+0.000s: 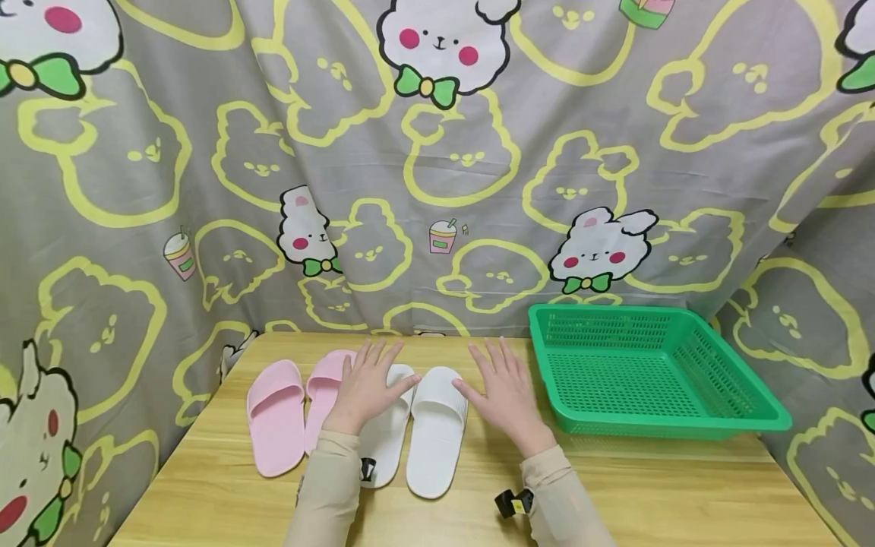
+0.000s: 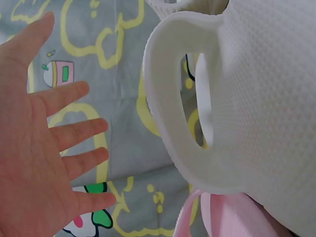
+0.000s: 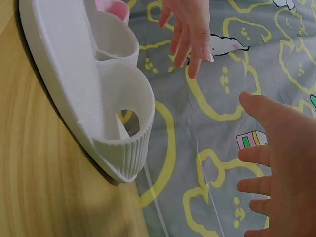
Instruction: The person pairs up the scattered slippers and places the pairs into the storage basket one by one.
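A pair of white slippers, the left one (image 1: pixel 390 441) and the right one (image 1: pixel 432 456), lies side by side on the table with toes pointing away. To their left is a pair of pink slippers, one in full view (image 1: pixel 276 433) and one (image 1: pixel 324 387) partly covered by my left hand and sleeve. My left hand (image 1: pixel 369 384) hovers above the left white slipper, fingers spread and holding nothing. Right of the white pair my right hand (image 1: pixel 504 395) hangs with spread, straight fingers, also holding nothing. In the left wrist view a white slipper (image 2: pixel 276 113) looms close beside the open palm.
A green plastic basket (image 1: pixel 629 384) with perforated walls stands at the right of the wooden table (image 1: pixel 225 497). A grey curtain (image 1: pixel 478 220) with cartoon rabbits hangs behind and around the table. A black strap mount sits on each wrist.
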`<state>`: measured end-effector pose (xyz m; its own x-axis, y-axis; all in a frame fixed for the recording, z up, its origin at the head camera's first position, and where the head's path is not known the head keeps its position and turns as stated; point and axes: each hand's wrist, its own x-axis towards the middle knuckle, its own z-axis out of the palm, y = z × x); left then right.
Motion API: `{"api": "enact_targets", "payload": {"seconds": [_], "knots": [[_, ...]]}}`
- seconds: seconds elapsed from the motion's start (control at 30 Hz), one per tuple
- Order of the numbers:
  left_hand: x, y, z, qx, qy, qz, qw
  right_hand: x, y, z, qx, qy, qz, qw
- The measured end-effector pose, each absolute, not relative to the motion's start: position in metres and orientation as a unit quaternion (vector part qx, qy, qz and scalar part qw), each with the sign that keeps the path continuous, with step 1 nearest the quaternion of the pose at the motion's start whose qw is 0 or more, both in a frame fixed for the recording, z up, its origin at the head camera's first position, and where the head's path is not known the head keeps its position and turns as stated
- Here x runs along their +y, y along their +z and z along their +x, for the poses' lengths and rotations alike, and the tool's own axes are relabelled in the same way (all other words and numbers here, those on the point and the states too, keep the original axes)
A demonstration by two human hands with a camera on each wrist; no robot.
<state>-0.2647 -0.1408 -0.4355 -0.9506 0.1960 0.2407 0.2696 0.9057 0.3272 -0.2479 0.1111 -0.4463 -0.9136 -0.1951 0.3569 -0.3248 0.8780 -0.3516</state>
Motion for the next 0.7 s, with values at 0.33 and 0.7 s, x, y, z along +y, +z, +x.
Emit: {"api": "enact_targets", "payload": {"seconds": [0.33, 0.7], "knots": [[-0.144, -0.439, -0.269, -0.966, -0.190, -0.141, 0.104, 0.104, -0.449, -0.248, -0.950, 0.224, 0.160, 0.145], [-0.148, -0.446, -0.270, -0.969, -0.195, -0.129, 0.074, 0.099, -0.462, -0.250, -0.954, 0.220, 0.175, 0.104]]}}
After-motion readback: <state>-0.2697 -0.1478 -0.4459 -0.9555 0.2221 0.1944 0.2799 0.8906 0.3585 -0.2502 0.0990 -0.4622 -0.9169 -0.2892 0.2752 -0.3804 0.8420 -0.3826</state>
